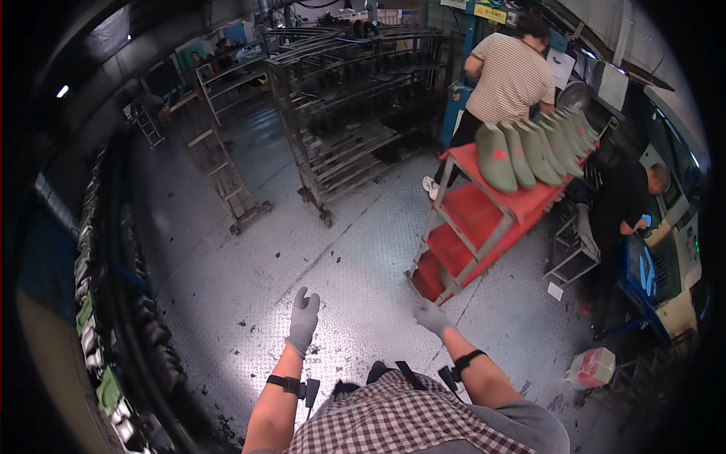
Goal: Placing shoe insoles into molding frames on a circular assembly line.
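Our checked apron (386,416) lies closest. We hold our left hand (305,314) apart from our right hand (432,315): the left half curled, fingers parted, the right near the red rack (463,213), its grip unclear. Green boot shapes (535,155) line the rack's top, to our right.

Your left hand (303,321) is at seven o'clock, your right hand (432,316) at five; at three, a red rack (463,214).

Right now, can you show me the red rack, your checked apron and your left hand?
Red rack (476,213): head view, on the bare red shelf below the top one.
Checked apron (393,418): head view, on its front cloth.
Left hand (304,319): head view, on the middle of the grey glove.
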Motion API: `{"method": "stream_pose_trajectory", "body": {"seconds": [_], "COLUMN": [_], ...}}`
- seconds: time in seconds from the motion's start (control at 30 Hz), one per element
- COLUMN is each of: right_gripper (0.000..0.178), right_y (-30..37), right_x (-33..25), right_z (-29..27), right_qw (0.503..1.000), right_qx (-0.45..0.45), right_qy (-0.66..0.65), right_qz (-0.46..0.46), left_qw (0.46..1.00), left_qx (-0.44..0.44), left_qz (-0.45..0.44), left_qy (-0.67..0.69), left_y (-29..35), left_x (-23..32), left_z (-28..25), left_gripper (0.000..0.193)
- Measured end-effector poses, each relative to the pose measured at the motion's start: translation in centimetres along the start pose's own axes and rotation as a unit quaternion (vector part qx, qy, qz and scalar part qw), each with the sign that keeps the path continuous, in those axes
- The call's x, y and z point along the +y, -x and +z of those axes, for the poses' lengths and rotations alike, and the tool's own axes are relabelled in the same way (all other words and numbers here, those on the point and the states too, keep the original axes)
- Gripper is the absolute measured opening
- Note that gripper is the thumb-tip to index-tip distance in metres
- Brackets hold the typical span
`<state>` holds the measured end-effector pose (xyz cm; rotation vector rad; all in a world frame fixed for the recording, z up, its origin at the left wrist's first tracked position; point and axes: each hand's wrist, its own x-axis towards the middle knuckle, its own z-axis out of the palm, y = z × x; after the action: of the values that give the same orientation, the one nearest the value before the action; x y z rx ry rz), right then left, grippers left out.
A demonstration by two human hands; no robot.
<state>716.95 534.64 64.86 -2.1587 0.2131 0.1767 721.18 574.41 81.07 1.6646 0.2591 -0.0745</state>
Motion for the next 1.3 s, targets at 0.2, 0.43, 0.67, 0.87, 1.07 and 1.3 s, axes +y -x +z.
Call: {"method": "stream_pose_trajectory", "body": {"seconds": [0.2, 0.43, 0.67, 0.87, 1.07, 1.3], "right_gripper": [0.073, 0.080, 0.090, 0.100, 0.107, 0.075], "right_y": [-23.2, -47.4, -66.3, -89.8, -108.1, -116.3], "right_x": [-20.2, -27.1, -31.6, -26.0, -24.4, -24.5], "right_z": [0.2, -2.0, -10.1, -16.6, -23.9, -20.6], "right_qw": [1.000, 0.995, 0.996, 0.983, 0.986, 0.936], "right_qx": [-0.027, 0.086, 0.090, 0.153, 0.135, -0.051], "right_qy": [0.013, 0.036, 0.005, 0.030, 0.096, 0.283], "right_qz": [0.001, -0.040, -0.004, -0.103, -0.034, -0.205], "left_qw": [0.999, 0.988, 0.986, 0.992, 0.993, 0.990], "left_qx": [-0.038, -0.101, -0.153, -0.108, 0.020, -0.101], "left_qz": [-0.002, 0.096, 0.066, 0.059, 0.018, -0.070], "left_qy": [-0.009, -0.066, 0.000, -0.008, 0.114, 0.075], "left_y": [-19.8, -46.3, -68.4, -82.7, -91.0, -101.1], "left_x": [5.2, 12.1, 12.9, 13.7, 16.6, 6.1], "left_z": [1.3, 7.5, 15.6, 23.9, 33.9, 34.7], "left_gripper": [0.069, 0.067, 0.067, 0.070, 0.047, 0.028]}}
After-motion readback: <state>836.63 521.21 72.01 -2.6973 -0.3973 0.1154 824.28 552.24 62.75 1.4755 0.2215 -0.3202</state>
